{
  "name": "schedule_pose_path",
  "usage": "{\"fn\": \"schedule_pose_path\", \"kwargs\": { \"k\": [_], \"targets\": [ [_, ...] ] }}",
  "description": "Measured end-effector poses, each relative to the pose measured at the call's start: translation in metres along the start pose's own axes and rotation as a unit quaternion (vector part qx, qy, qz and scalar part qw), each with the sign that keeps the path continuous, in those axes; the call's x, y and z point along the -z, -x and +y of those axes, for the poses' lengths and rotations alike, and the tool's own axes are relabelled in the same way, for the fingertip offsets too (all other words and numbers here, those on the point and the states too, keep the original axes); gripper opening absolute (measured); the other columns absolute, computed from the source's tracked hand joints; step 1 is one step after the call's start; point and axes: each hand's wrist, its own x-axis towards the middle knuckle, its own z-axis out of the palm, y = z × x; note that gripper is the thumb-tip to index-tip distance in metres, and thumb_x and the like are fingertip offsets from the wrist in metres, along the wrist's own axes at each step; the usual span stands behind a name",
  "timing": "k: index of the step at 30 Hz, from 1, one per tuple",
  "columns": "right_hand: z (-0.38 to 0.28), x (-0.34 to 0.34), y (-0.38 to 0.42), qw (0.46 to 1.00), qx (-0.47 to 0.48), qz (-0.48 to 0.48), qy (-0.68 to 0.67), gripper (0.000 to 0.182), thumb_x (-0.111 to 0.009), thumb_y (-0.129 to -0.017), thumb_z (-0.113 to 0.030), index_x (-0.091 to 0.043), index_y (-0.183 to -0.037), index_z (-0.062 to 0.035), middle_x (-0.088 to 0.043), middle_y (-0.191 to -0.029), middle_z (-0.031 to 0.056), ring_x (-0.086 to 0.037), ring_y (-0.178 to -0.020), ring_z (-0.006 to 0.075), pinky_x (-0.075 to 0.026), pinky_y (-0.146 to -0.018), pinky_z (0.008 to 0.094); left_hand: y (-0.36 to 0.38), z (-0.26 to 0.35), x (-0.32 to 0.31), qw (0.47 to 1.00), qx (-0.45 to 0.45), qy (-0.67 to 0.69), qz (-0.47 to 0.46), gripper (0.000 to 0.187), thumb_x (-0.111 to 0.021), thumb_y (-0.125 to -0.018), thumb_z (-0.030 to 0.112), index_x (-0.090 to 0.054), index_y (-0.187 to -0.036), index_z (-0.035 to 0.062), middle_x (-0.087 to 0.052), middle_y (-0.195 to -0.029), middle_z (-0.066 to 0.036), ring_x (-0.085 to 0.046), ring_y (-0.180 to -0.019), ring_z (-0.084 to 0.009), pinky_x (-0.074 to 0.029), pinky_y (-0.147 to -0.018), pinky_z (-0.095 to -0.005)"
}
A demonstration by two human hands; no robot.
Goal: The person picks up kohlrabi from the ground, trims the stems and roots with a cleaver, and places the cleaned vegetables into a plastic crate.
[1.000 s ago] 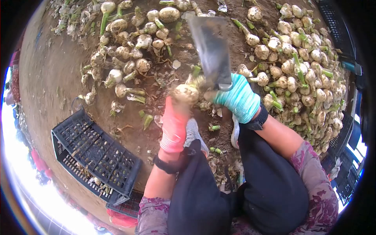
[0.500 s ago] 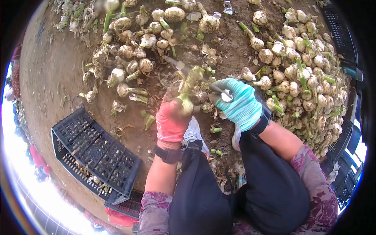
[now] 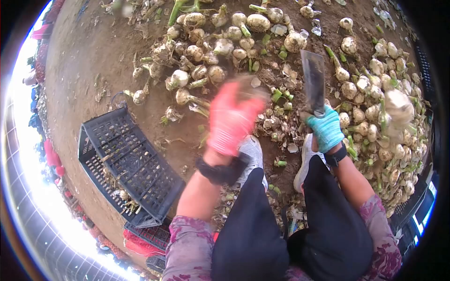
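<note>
My left hand (image 3: 233,119), in a red glove, is blurred by motion over the ground. Its fingers look spread, and nothing shows in its grasp. My right hand (image 3: 326,127), in a turquoise striped glove, is closed round the handle of a broad-bladed knife (image 3: 314,77), the blade pointing away from me. A blurred garlic bulb (image 3: 399,108) appears in mid-air over the garlic pile (image 3: 375,124) on the right. More loose garlic bulbs with stems (image 3: 199,54) lie beyond my left hand. Cut green stem pieces (image 3: 282,96) are strewn between the hands.
A black slatted plastic crate (image 3: 133,161) lies tipped at the left, with scraps inside. Red material (image 3: 140,242) sits beneath another crate nearby. My white shoes (image 3: 251,159) rest on bare soil. More dark crates (image 3: 424,70) border the right-hand pile.
The garlic bulb has left my left hand and is now over the right pile. My left hand has opened. The knife has swung from near the bulb to point forward. The view has shifted.
</note>
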Motion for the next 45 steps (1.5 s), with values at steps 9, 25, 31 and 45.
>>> {"fn": "schedule_pose_path", "kwargs": {
  "k": [9,25,31,45],
  "targets": [
    [0.002,0.003,-0.007,0.999,-0.025,0.039,-0.002,0.019,-0.068,-0.068,-0.01,-0.058,-0.081,-0.0015,-0.056,-0.064,0.0004,-0.048,-0.053,0.0072,-0.041,-0.048,0.0237,-0.05,-0.077,0.124,0.8,0.275,-0.424,0.323,0.066,-0.072,-0.057,0.032,-0.045,-0.107,-0.0029,-0.055,-0.1,-0.023,-0.054,-0.094,-0.0321,-0.041,-0.081,-0.0363],
    [-0.049,-0.022,0.038,0.838,0.413,-0.11,0.34,0.03,-0.06,-0.058,-0.01,-0.057,-0.088,-0.0054,-0.053,-0.07,0.0111,-0.054,-0.066,0.029,-0.042,-0.056,0.0369,0.04,-0.07,0.026,0.905,-0.226,-0.335,-0.137,0.046,-0.062,-0.075,0.014,-0.037,-0.113,0.0029,-0.055,-0.099,-0.01,-0.055,-0.087,-0.0164,-0.046,-0.078,-0.0271],
    [-0.043,-0.02,0.046,0.838,0.417,-0.122,0.329,0.034,-0.06,-0.054,-0.009,-0.056,-0.088,-0.0052,-0.055,-0.072,0.0102,-0.055,-0.068,0.0292,-0.043,-0.058,0.0362,0.046,-0.043,0.004,0.999,-0.017,0.041,-0.008,0.043,-0.059,-0.077,0.024,-0.043,-0.11,0.0017,-0.057,-0.09,-0.007,-0.057,-0.08,-0.0132,-0.048,-0.071,-0.0251],
    [-0.004,-0.014,0.011,0.887,0.329,0.021,0.322,0.015,-0.058,-0.066,-0.006,-0.059,-0.081,-0.0067,-0.055,-0.065,0.0129,-0.056,-0.057,0.0267,-0.045,-0.053,0.0334,0.062,-0.017,-0.001,0.979,-0.084,-0.014,-0.187,0.056,-0.07,-0.067,0.019,-0.043,-0.111,-0.0031,-0.058,-0.09,-0.009,-0.058,-0.08,-0.0138,-0.049,-0.07,-0.0256]
  ]
}}
